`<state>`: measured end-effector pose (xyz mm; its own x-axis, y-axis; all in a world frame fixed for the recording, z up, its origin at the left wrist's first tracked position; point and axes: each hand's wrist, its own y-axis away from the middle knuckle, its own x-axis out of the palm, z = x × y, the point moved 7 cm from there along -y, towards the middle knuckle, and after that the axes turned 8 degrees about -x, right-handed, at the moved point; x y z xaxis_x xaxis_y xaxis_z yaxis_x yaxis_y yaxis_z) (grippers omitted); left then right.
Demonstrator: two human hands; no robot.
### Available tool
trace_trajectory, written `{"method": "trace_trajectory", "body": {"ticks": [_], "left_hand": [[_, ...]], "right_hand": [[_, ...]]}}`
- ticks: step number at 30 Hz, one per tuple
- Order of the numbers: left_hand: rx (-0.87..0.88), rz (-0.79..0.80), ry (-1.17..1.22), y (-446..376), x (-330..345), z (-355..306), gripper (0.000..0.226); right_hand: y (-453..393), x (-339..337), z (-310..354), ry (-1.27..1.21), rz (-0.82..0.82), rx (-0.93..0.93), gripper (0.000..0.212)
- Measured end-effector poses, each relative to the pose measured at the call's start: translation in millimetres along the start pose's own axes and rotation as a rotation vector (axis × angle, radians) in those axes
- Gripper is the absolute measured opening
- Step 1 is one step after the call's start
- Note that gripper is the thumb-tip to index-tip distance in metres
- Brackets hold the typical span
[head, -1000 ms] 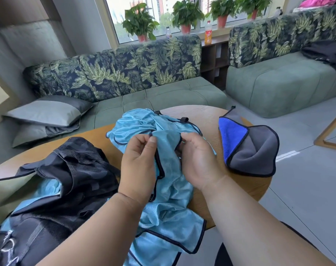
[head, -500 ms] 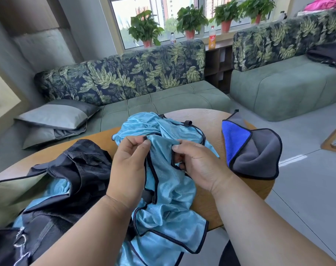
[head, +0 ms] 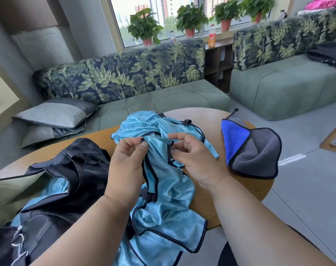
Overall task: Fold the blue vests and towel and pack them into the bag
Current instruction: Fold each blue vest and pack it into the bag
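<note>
— How many vests do you count?
— One blue vest [head: 163, 181] crumpled across the middle of the round table [head: 211, 120], its hem over the near edge. A second patch of blue cloth [head: 53, 186] shows under the bag at the left edge; whether that is another vest I cannot tell.
— Towels?
— One towel [head: 259, 152], blue and grey, at the right edge.
— Bags?
— One black mesh bag [head: 76, 169].
— Hands?
— Two: left hand [head: 124, 169], right hand [head: 194, 158].
— Beyond the table?
— Two sofas, two cushions, four potted plants, two bottles.
</note>
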<state>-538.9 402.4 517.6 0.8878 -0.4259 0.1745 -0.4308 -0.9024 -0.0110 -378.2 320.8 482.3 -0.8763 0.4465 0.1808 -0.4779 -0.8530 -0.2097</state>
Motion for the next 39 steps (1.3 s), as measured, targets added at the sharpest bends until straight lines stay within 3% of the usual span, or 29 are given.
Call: {"method": "trace_trajectory", "body": {"ticks": [7, 14, 19, 25, 33, 37, 39], "left_hand": [[-0.011, 0.010, 0.021, -3.6, -2.1, 4.0, 0.003], [-0.005, -0.027, -0.007, -5.7, -7.4, 5.4, 0.011], [-0.011, -0.022, -0.005, -6.7, -8.8, 5.8, 0.017], [-0.013, -0.023, 0.013, -7.7, -11.2, 7.3, 0.007], [-0.021, 0.034, 0.040, -7.0, -7.5, 8.0, 0.010], [-0.007, 0.067, 0.053, -4.8, -4.2, 4.8, 0.017], [-0.005, 0.077, 0.065, -4.3, -2.9, 3.4, 0.014]], "right_hand": [[-1.5, 4.8, 0.1, -0.134, -0.010, 0.007, 0.052], [-2.2, 6.9, 2.4, -0.303, 0.059, -0.004, 0.037], [-1.4, 6.3, -5.9, -0.164, 0.098, 0.048, 0.039], [1.7, 8.2, -12.0, -0.118, 0.127, 0.103, 0.050], [0.0, 0.3, -22.3, -0.112, -0.022, 0.216, 0.014], [-2.4, 3.2, -20.8, -0.122, 0.026, 0.193, 0.050], [-3.6, 2.9, -19.8, -0.131, 0.018, 0.173, 0.058]]}}
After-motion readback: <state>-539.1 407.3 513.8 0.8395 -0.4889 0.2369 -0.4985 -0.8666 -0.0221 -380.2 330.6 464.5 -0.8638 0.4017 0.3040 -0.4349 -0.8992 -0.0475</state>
